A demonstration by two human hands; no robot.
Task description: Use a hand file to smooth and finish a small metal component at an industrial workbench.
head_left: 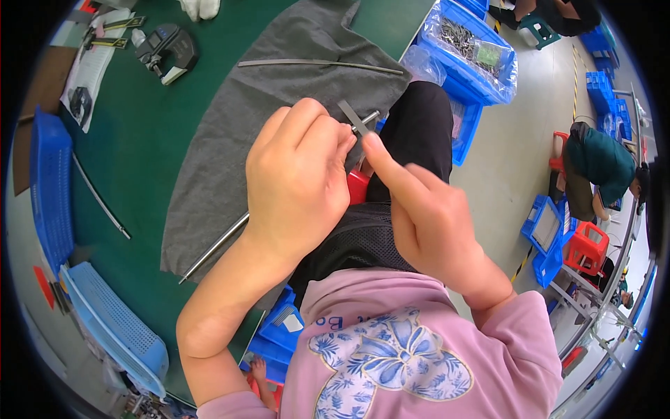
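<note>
My left hand [299,171] is closed around a slim, shiny metal rod [215,247]. The rod slants across a grey cloth [216,140], and its other end pokes out past my fingers. My right hand [434,218] grips a flat, narrow grey file [350,113], with the thumb pressed along it. The file crosses the rod close to its protruding end and appears to touch it. Farther off on the cloth lies a long, thin needle file [314,63]. My fingers hide the middle of the rod and the file's rear part.
A digital micrometer [167,50] rests on the green tabletop [139,126]. Another thin rod [101,195] lies near blue baskets [52,181] at the left. To the right of the table, a blue bin [433,49] holds many small metal parts. Another person [600,167] sits beyond the aisle.
</note>
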